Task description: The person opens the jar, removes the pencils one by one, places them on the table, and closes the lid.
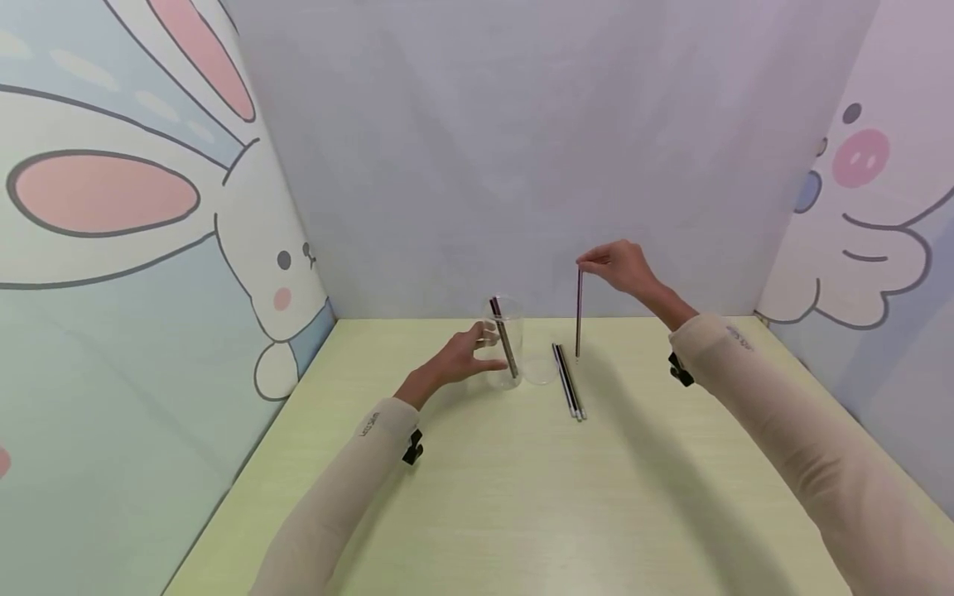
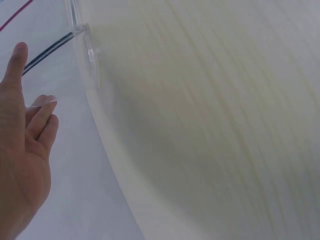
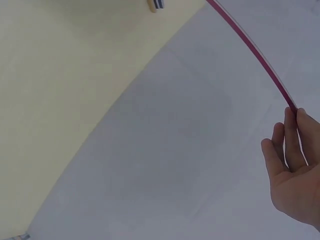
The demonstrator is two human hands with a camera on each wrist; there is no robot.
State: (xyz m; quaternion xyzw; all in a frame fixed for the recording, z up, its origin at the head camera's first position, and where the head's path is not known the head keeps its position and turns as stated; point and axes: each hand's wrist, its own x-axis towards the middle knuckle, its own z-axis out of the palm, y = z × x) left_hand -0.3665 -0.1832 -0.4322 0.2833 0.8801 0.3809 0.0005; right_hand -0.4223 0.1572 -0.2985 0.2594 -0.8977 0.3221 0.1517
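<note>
A clear plastic cup (image 1: 520, 331) stands upright near the back of the table, with dark striped pencils (image 1: 506, 339) leaning inside. My left hand (image 1: 464, 358) holds the cup from its left side, thumb in front and fingers round the back. In the left wrist view, the left hand (image 2: 25, 145) shows at the left edge beside the cup's base (image 2: 91, 55). My right hand (image 1: 620, 265) pinches the top end of a dark red striped pencil (image 1: 579, 314), which hangs nearly vertical. In the right wrist view, thumb and fingertips meet on that pencil (image 3: 255, 50).
Several dark pencils (image 1: 568, 381) with white ends lie side by side on the table (image 1: 507, 497), right of the cup. A clear round piece (image 1: 541, 371), perhaps a lid, lies between them. A pale back wall (image 1: 522, 165) and printed side walls enclose the table.
</note>
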